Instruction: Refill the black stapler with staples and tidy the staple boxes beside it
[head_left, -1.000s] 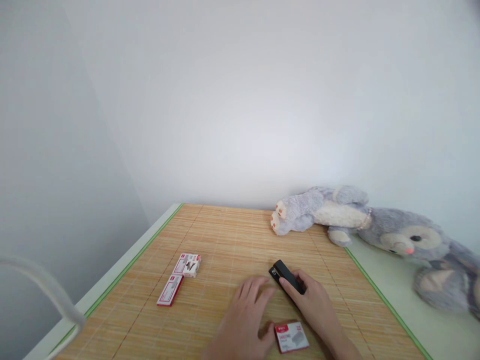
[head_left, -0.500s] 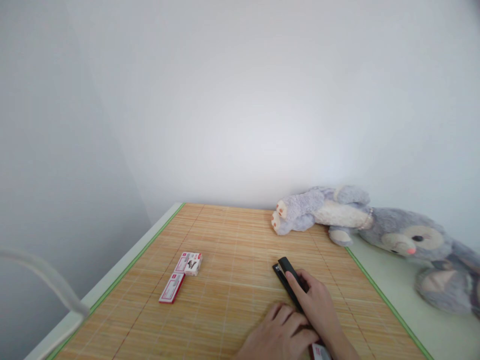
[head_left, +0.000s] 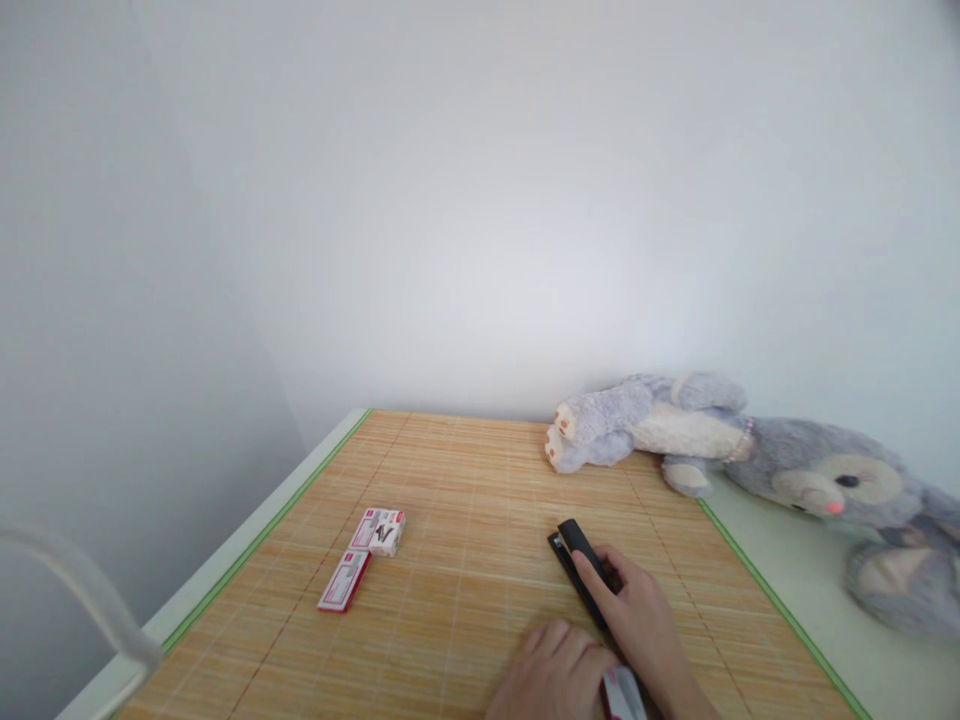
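While the right hand lies over the black stapler on the bamboo mat, its fingers are closed around the stapler's near end, and the far end points away to the left. The left hand is just beside it, fingers curled together, touching a small red-and-white box at the near edge. Far left on the mat lie two more boxes. A grey plush rabbit lies at the far right.
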